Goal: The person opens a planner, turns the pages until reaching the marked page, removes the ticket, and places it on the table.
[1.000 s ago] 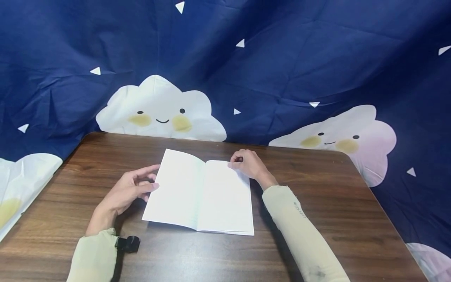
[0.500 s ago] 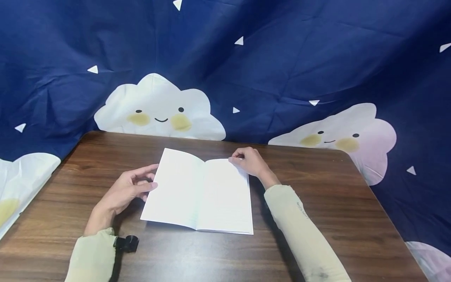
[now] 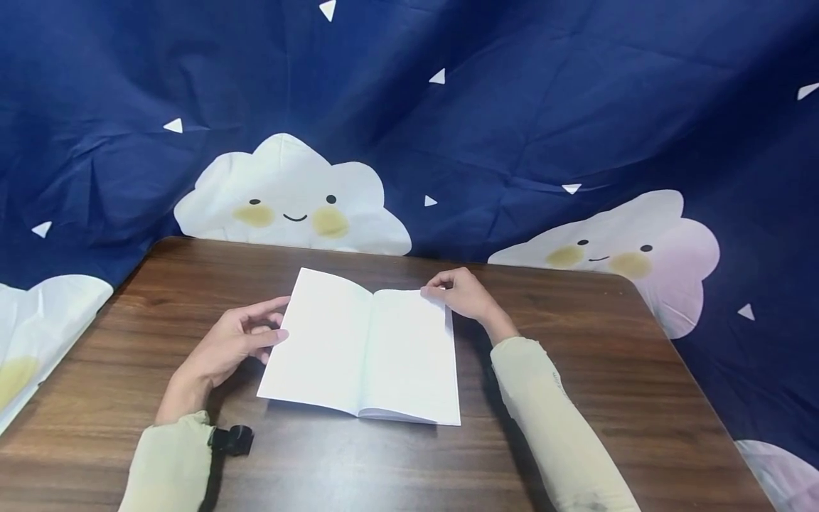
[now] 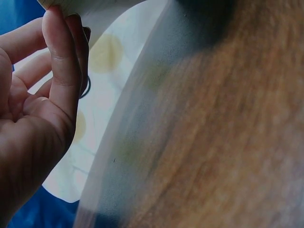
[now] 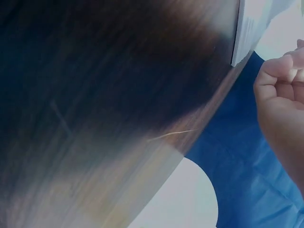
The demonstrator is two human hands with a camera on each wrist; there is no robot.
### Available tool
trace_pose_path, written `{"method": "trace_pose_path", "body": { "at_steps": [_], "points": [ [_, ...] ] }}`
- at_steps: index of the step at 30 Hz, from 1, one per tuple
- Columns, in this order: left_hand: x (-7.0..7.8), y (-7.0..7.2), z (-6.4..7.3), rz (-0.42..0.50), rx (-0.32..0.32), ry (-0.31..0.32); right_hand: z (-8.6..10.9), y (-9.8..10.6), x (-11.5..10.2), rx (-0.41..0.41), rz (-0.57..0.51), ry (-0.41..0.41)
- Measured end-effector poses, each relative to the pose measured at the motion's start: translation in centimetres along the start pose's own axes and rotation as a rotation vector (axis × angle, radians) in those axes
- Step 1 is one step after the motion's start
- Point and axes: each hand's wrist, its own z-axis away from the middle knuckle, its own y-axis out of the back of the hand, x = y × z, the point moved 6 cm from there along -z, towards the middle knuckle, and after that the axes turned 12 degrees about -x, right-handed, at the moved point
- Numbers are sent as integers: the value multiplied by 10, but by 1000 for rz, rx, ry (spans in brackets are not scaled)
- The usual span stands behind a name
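Observation:
An open notebook [image 3: 320, 334] with blank-looking white pages lies on the wooden table in the head view. My left hand [image 3: 224, 348] grips its left edge, thumb on the page and other fingers at or behind the edge. In the left wrist view the notebook's corner [image 4: 59, 5] shows at the tip of the left hand [image 4: 47, 80]. At the upper right corner, my right hand [image 3: 463, 293] pinches a page [image 3: 409, 355], whose bottom edge bows up off the sheets below. The right wrist view has the notebook's edge [image 5: 241, 38] beside the curled right hand [image 5: 282, 90].
The brown wooden table [image 3: 576, 398] spreads around the notebook on every side. Behind it hangs a dark blue cloth [image 3: 480, 128] printed with smiling clouds and white triangles. A black strap device [image 3: 233, 441] sits on the left wrist.
My right hand has slid slightly rightward along the top edge. The right page's bottom edge has lifted into a small curve. The left hand keeps its hold on the left edge.

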Motion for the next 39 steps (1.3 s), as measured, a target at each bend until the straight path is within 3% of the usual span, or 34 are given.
{"method": "trace_pose_path", "body": {
  "at_steps": [8,21,39],
  "points": [
    [1,-1,0,-2,-2,2,2,3,-7,30,-166,11],
    [0,2,0,-17,3,-2,-13,-7,-27,74,-443,14],
    [-1,3,1,5,2,-19,-26,-39,-56,-9,-698,70]
  ]
}}
